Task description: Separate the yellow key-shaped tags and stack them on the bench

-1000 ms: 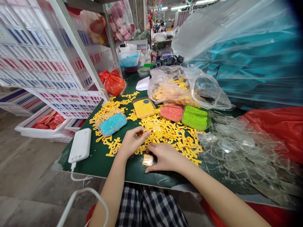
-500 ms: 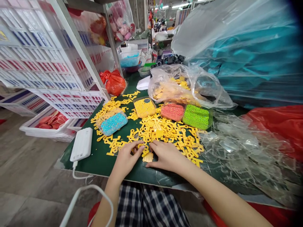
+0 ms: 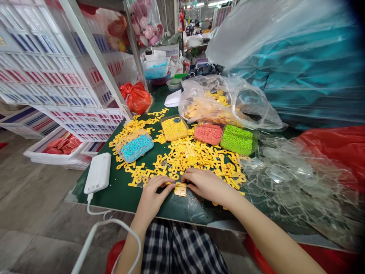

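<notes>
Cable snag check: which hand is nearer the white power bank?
Left. The left hand is right of the power bank; the right hand is farther right, past the left.

Two hands (image 3: 152,196), four bead trays (image 3: 254,143), one power bank (image 3: 98,172) and one knotted red bag (image 3: 137,99) show.

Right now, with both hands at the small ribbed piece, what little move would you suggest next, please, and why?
I would probably steady the ribbed piece with the right hand: those fingertips are right beside it, the left hand is close on the other side, and loose yellow parts lie just beyond, so a bigger push might disturb them.
</notes>
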Demonstrator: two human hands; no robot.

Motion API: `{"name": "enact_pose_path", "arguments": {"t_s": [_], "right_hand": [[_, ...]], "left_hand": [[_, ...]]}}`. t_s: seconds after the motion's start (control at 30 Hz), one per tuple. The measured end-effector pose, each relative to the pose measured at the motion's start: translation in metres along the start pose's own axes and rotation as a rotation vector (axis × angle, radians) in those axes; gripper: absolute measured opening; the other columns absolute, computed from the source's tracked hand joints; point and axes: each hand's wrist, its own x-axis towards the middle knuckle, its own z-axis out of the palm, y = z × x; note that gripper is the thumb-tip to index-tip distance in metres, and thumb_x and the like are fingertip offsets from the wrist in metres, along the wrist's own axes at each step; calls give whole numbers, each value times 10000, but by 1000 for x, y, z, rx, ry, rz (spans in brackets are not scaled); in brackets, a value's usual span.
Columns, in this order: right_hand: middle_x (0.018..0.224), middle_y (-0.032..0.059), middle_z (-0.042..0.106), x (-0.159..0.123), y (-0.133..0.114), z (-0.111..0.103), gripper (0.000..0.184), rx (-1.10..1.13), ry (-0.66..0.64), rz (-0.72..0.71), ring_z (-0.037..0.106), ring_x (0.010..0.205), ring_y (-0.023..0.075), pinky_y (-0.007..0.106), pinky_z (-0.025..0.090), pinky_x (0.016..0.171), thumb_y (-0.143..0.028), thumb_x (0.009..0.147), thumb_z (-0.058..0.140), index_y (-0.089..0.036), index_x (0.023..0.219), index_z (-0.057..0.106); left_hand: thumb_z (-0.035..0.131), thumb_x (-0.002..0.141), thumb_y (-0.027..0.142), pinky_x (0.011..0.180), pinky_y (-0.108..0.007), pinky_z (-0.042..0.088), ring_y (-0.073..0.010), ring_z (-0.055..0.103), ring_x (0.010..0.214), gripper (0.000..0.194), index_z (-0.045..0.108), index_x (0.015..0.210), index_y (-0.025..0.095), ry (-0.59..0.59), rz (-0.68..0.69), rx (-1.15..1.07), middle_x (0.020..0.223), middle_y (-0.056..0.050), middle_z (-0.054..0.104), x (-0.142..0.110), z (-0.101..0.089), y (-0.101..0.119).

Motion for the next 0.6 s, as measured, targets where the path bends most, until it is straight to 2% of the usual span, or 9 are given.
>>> {"name": "enact_pose_path", "arguments": {"t_s": [0.1,0.2,0.23,0.4,0.6], "right_hand": [[1071,88,644,-2,-4,-2,197,4,0,2,616,968,235,324,431,765,-178,883,584,-175,1076,624],[1081,94,643,-2,-8,-4,430,23,-27,10,614,976,266,334,440,760,-399,755,762,-155,1075,611],[1073,92,645,-1,-9,-3,464,19,-30,13,614,972,269,333,439,756,-424,725,785,-154,1060,611],[1059,66,641,2,-5,-1,214,37,-40,-52,617,944,226,301,425,752,-234,810,691,-176,1000,613],[1068,73,635,0,-1,1,247,114,-6,-110,598,964,217,281,416,766,-108,777,634,-166,1007,567]], "left_hand": [[612,897,345,811,-317,552,-198,685,865,182,746,890,222,-98,57,-84,911,-43,751,-5,-5,-2],[589,915,288,850,-322,566,-199,699,906,178,752,931,219,-175,112,-102,956,-53,754,-9,-8,-3],[575,922,272,861,-325,567,-200,697,927,185,750,950,221,-193,128,-91,978,-56,752,-10,-9,-3],[515,947,205,928,-346,547,-197,675,1011,229,730,1022,223,-247,211,-33,1054,-64,735,-9,-9,-9],[512,937,155,977,-373,512,-206,651,1078,242,717,1051,215,-279,281,13,1079,-64,733,-6,-4,-11]]}}
